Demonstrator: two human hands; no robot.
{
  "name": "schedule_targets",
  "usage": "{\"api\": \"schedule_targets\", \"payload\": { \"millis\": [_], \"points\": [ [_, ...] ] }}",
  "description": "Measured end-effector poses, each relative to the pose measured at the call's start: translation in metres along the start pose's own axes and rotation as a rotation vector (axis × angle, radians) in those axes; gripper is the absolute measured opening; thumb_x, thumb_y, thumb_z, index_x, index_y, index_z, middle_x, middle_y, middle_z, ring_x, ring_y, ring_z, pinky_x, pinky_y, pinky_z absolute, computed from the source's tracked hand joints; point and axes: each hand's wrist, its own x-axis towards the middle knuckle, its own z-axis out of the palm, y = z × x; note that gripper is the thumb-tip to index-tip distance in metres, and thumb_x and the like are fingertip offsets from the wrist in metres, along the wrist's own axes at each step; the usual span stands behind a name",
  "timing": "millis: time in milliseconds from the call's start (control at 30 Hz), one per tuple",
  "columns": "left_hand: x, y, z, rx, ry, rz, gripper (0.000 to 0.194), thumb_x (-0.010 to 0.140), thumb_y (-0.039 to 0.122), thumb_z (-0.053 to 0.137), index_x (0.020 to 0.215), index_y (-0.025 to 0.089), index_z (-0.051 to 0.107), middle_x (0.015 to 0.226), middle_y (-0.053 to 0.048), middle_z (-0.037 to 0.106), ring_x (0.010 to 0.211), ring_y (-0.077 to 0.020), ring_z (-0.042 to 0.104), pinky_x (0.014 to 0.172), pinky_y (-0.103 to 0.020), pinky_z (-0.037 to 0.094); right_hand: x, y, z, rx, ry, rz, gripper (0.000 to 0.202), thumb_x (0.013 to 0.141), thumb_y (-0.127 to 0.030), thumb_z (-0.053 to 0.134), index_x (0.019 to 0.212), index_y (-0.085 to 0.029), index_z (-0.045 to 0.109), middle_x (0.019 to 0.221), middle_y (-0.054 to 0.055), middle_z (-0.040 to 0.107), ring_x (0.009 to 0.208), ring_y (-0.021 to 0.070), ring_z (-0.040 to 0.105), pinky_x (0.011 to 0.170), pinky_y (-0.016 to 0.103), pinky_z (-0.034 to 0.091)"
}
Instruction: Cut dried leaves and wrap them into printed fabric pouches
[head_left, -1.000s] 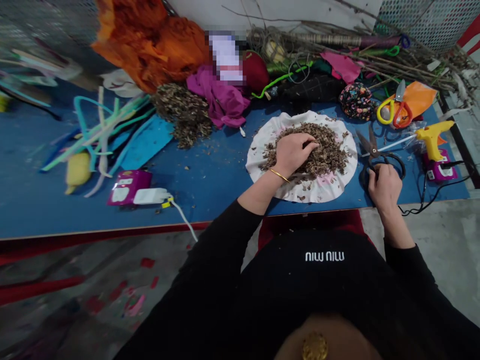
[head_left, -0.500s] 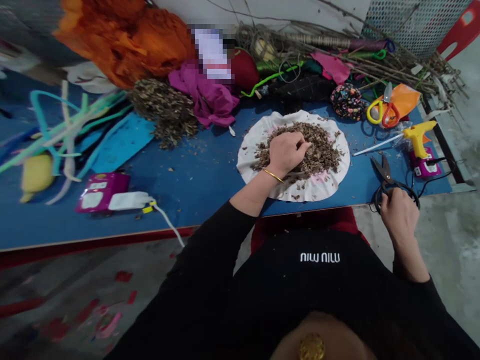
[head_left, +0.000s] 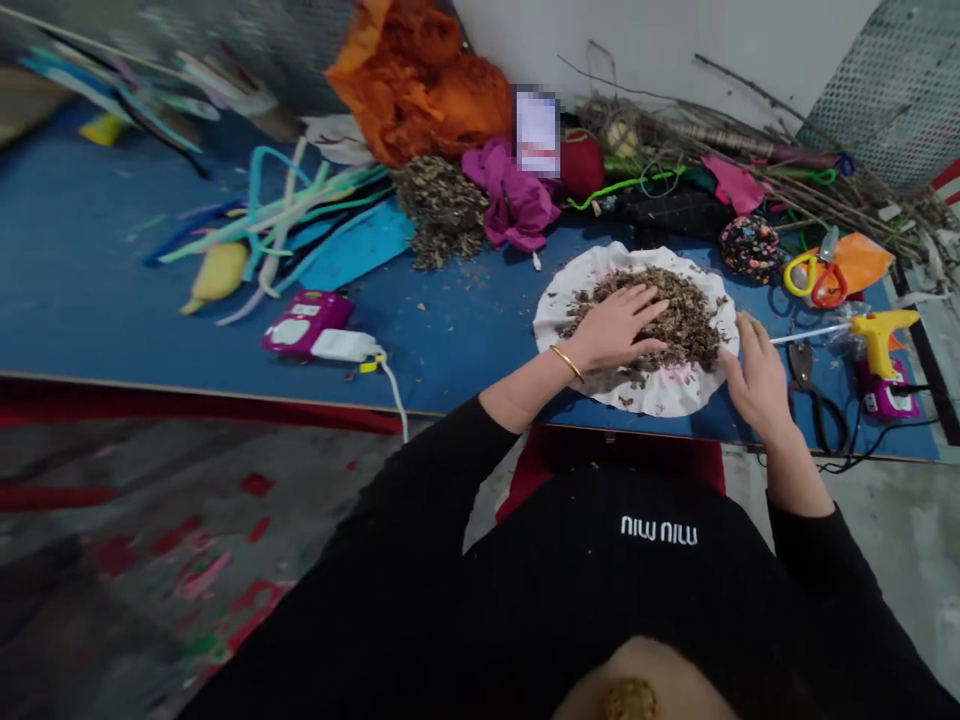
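A round white cloth with a gathered edge lies near the front of the blue table, bearing a heap of dry brown plant bits. My left hand, a gold bangle at its wrist, rests flat on the heap with fingers spread. At the cloth's right rim is my right hand, fingers stretched out and holding nothing. Just beyond it, black-handled scissors lie on the table, partly hidden by that hand.
To the right are a yellow glue gun, a purple power box with cables, and smaller scissors. Orange fabric, purple cloth and dry twigs line the back. Another purple box sits left.
My right hand has let go of the black scissors, now on the table, and moved left to the cloth's rim. My left hand has opened from a pinch onto the heap. The view has shifted left.
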Motion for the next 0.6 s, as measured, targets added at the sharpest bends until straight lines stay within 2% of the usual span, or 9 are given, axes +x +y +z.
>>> {"api": "schedule_targets", "payload": {
  "millis": [100,200,267,367,433,467,533,600],
  "points": [
    [-0.001,0.004,-0.006,-0.029,0.016,0.005,0.084,0.100,0.077,0.031,0.164,0.023,0.037,0.171,-0.012,0.035,0.161,-0.0296,0.029,0.134,-0.051,0.016,0.044,-0.008,0.027,0.086,-0.080,-0.055,0.069,0.103,-0.053,0.035,0.158,-0.011,0.036,0.164,0.024,0.042,0.152,0.0331,0.041,0.120,0.054,0.040],
    [-0.004,0.001,-0.015,-0.081,0.069,0.008,0.076,0.104,0.071,0.032,0.161,0.023,0.041,0.167,-0.011,0.044,0.157,-0.0263,0.038,0.134,-0.050,0.016,0.074,-0.016,0.040,0.103,-0.196,-0.095,0.067,0.103,-0.054,0.037,0.153,-0.010,0.043,0.158,0.025,0.050,0.145,0.0332,0.050,0.118,0.052,0.043],
    [-0.006,-0.008,-0.021,-0.117,0.106,0.016,0.068,0.106,0.064,0.036,0.156,0.020,0.048,0.163,-0.012,0.050,0.154,-0.0252,0.043,0.133,-0.050,0.021,0.084,-0.019,0.039,0.093,-0.191,-0.121,0.063,0.103,-0.052,0.038,0.149,-0.010,0.047,0.153,0.024,0.055,0.139,0.0328,0.055,0.116,0.051,0.044],
    [-0.007,-0.029,-0.032,-0.166,0.251,-0.037,0.051,0.107,0.050,0.047,0.142,0.018,0.063,0.151,-0.012,0.063,0.144,-0.0242,0.056,0.125,-0.045,0.036,0.088,-0.020,0.033,0.115,0.025,-0.062,0.056,0.104,-0.048,0.036,0.146,-0.014,0.051,0.149,0.022,0.059,0.137,0.0318,0.056,0.114,0.050,0.044],
    [-0.006,-0.045,-0.041,-0.189,0.384,-0.159,0.034,0.104,0.042,0.055,0.114,0.018,0.077,0.133,-0.011,0.075,0.127,-0.0229,0.068,0.112,-0.039,0.049,0.086,-0.019,0.032,0.171,0.190,0.004,0.053,0.105,-0.046,0.033,0.141,-0.015,0.055,0.142,0.021,0.063,0.134,0.0305,0.058,0.112,0.050,0.045],
    [-0.004,-0.053,-0.046,-0.194,0.442,-0.236,0.030,0.103,0.039,0.057,0.097,0.018,0.079,0.122,-0.010,0.079,0.116,-0.0220,0.072,0.104,-0.036,0.053,0.083,-0.019,0.034,0.201,0.257,0.032,0.051,0.105,-0.046,0.033,0.137,-0.015,0.057,0.137,0.021,0.065,0.130,0.0302,0.060,0.111,0.050,0.046],
    [-0.001,-0.068,-0.056,-0.182,0.523,-0.381,0.036,0.101,0.038,0.060,0.073,0.019,0.074,0.103,-0.008,0.082,0.097,-0.0204,0.076,0.091,-0.034,0.055,0.078,-0.020,0.038,0.256,0.336,0.065,0.048,0.104,-0.047,0.036,0.131,-0.016,0.060,0.128,0.020,0.069,0.123,0.0299,0.064,0.107,0.049,0.048],
    [0.004,-0.083,-0.065,-0.145,0.579,-0.484,0.035,0.100,0.036,0.061,0.071,0.020,0.073,0.096,-0.007,0.082,0.091,-0.0204,0.075,0.087,-0.034,0.055,0.072,-0.021,0.042,0.296,0.347,0.063,0.045,0.103,-0.048,0.039,0.126,-0.016,0.062,0.122,0.019,0.070,0.117,0.0298,0.065,0.104,0.049,0.049]
  ]
}}
